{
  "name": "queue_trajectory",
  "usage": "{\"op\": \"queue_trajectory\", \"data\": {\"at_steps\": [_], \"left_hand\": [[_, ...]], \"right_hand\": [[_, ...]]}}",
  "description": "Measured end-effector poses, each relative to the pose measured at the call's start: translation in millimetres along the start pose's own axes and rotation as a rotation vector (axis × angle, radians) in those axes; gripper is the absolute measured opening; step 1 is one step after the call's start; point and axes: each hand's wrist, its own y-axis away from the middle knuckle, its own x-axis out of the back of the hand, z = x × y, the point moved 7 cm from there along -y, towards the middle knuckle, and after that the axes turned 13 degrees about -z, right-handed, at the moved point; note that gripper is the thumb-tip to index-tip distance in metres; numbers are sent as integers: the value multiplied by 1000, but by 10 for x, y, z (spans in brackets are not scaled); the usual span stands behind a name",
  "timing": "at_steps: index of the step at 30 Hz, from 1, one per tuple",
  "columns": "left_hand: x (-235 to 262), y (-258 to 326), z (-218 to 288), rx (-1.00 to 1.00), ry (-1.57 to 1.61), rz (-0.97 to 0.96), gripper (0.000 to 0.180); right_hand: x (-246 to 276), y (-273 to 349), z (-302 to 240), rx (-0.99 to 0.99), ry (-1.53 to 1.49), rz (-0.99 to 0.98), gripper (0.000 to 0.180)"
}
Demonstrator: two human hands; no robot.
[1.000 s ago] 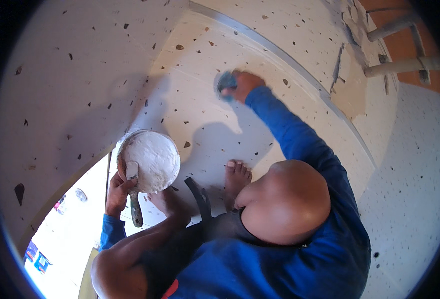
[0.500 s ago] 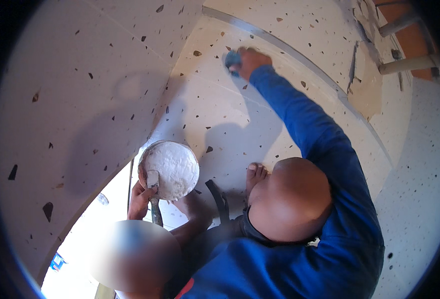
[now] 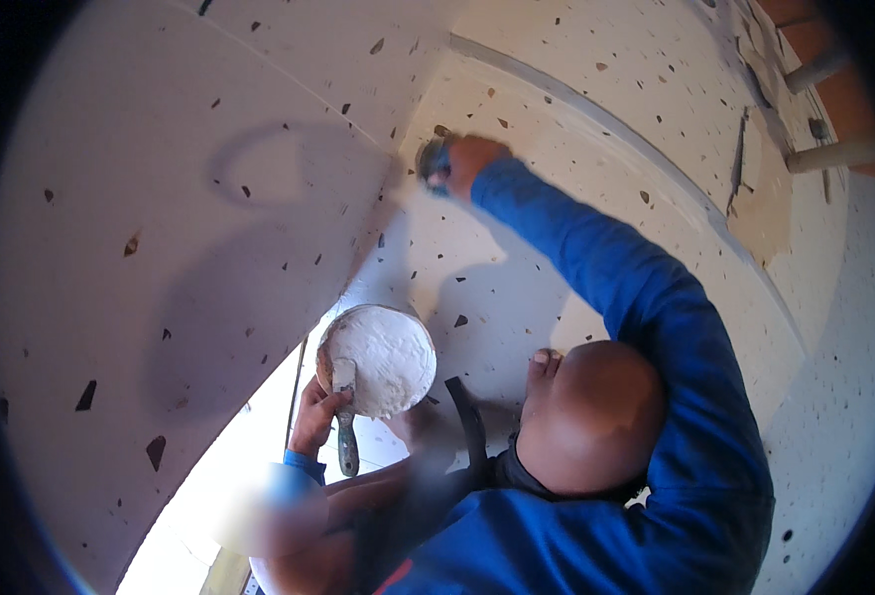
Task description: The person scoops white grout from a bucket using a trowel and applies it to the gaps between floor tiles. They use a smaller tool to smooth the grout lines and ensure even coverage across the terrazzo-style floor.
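Observation:
My left hand [image 3: 314,418] grips the left rim of a round bowl [image 3: 322,359] filled with thick white paste [image 3: 388,352]. Its thumb pins a putty knife [image 3: 347,446] against the rim, blade up by the paste and handle hanging below. Stretched forward, my right hand [image 3: 475,163] is closed around a blue-green pad, perhaps a sponge [image 3: 432,165], and presses it to the speckled surface [image 3: 517,129] near the seam with the left panel. The pad is a little blurred, and my fingers cover part of it.
A speckled panel [image 3: 90,278] rises on the left, with a bright opening below it. A grey strip [image 3: 596,114] crosses the far side. Pale rods [image 3: 839,156] and a bare, chipped patch [image 3: 765,213] lie at the far right. A dark strap [image 3: 468,421] is beside my bare foot [image 3: 542,367].
My right hand has slid the pad left and nearer, toward the seam. The view has shifted, so the bowl and putty knife appear farther right and lower, still in my left hand.

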Motion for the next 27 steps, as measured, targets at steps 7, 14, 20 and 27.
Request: {"op": "queue_trajectory", "data": {"at_steps": [7,14,20,27], "left_hand": [[80,-31,-70,14,-89,-4,47],[98,8,-83,19,-76,8,40],[123,-88,-139,14,-90,12,41],[95,-70,-201,50,-84,-47,41]], "right_hand": [[436,-220,182,-80,-154,205,41],[157,-220,158,-121,-146,185,47],[330,124,502,127,-86,364,68],[24,113,670,171,-54,373,63]]}}
